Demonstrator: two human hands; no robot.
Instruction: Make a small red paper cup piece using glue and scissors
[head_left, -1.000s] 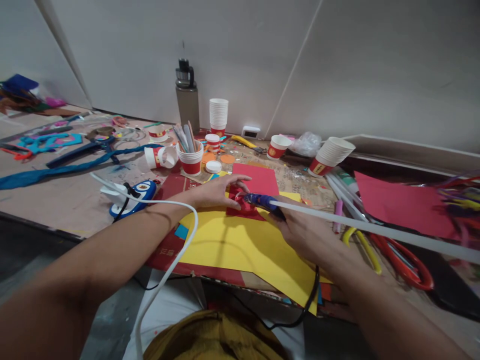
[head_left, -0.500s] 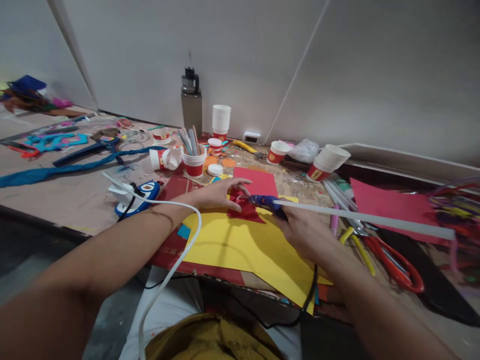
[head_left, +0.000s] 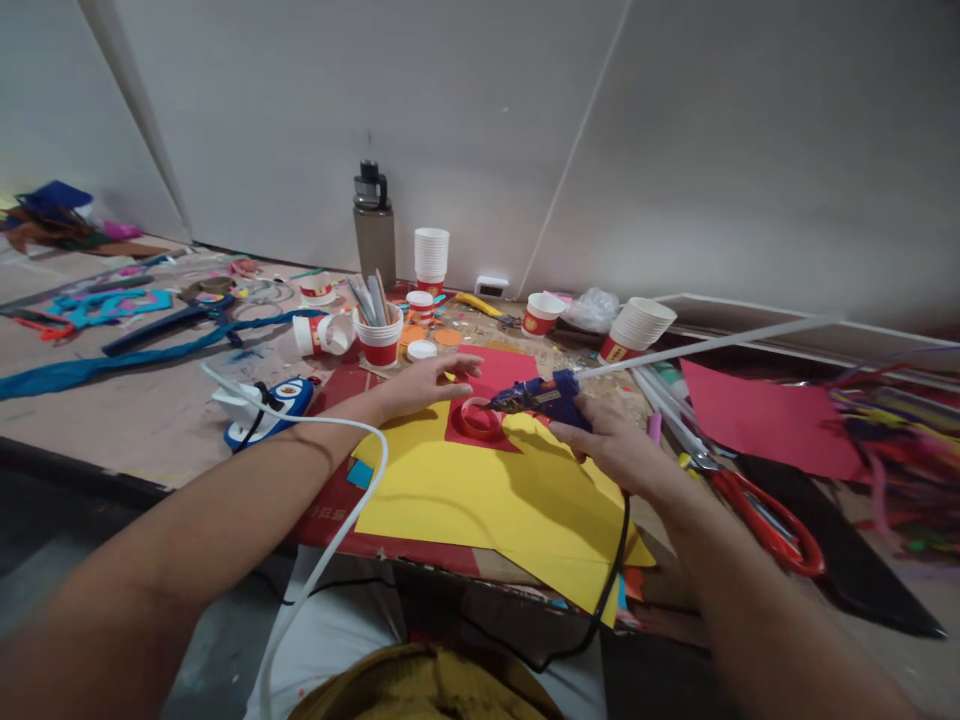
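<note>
My right hand (head_left: pixel 600 435) grips a dark blue glue gun (head_left: pixel 544 396) with a long translucent glue stick (head_left: pixel 705 345) out of its back. The gun's nozzle points left at a small red ring (head_left: pixel 480 418). That ring rests on a red paper piece (head_left: pixel 459 432), which lies on yellow paper (head_left: pixel 465 495). My left hand (head_left: pixel 435 382) is just behind and left of the ring, fingers apart, holding nothing. More red paper (head_left: pixel 506 368) lies behind.
Behind are a cup of sticks (head_left: pixel 379 340), stacked paper cups (head_left: pixel 637 328) and a bottle (head_left: pixel 373 235). A blue power strip (head_left: pixel 281 405) sits left, red-handled scissors (head_left: pixel 772 520) right. A white cable (head_left: pixel 382 450) crosses my left forearm.
My left hand has moved back off the ring. The glue gun has turned, its stick now slanting upward to the right, and more of the ring shows. The view has shifted slightly.
</note>
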